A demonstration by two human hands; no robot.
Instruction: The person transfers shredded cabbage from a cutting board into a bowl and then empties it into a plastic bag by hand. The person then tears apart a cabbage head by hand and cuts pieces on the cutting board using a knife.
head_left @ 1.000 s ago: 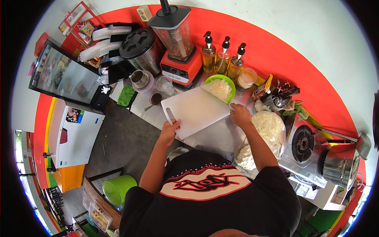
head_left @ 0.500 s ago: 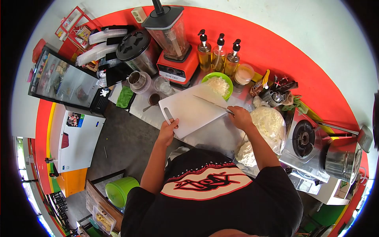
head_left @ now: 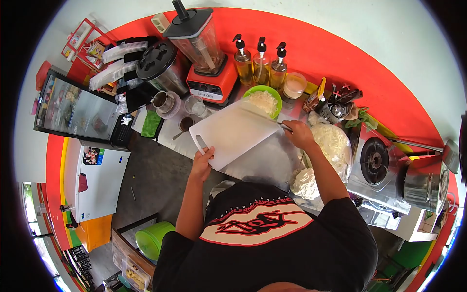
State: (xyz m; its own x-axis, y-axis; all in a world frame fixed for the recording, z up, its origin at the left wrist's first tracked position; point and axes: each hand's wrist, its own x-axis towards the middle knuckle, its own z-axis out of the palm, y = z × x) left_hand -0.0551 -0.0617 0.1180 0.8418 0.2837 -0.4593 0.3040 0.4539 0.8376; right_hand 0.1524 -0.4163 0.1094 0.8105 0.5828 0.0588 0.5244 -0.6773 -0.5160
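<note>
My left hand [head_left: 203, 160] grips the white cutting board [head_left: 231, 134] by the edge beside its handle slot. The board's far edge lies over the near rim of a green bowl [head_left: 278, 99] that holds pale shreds [head_left: 262, 102]. In my right hand [head_left: 297, 133] is the handle of a knife [head_left: 280, 125], its blade stretched leftward across the board's far part and blurred. Right of that hand is a clear plastic bag [head_left: 332, 148] of pale shredded food. A smaller pale bundle [head_left: 306, 184] is near my right forearm.
Behind the bowl stand pump bottles [head_left: 261, 67] and a red blender [head_left: 212, 82]. A jar [head_left: 294, 85] is beside the bowl. A dark cup [head_left: 186, 123] and a glass [head_left: 196, 106] sit left of the board. To the right are a gas burner [head_left: 374, 159] and a pot [head_left: 426, 184].
The view has shifted a little. The knife has moved from the board's far edge onto its surface, then back toward the far edge. Both hands keep their hold.
</note>
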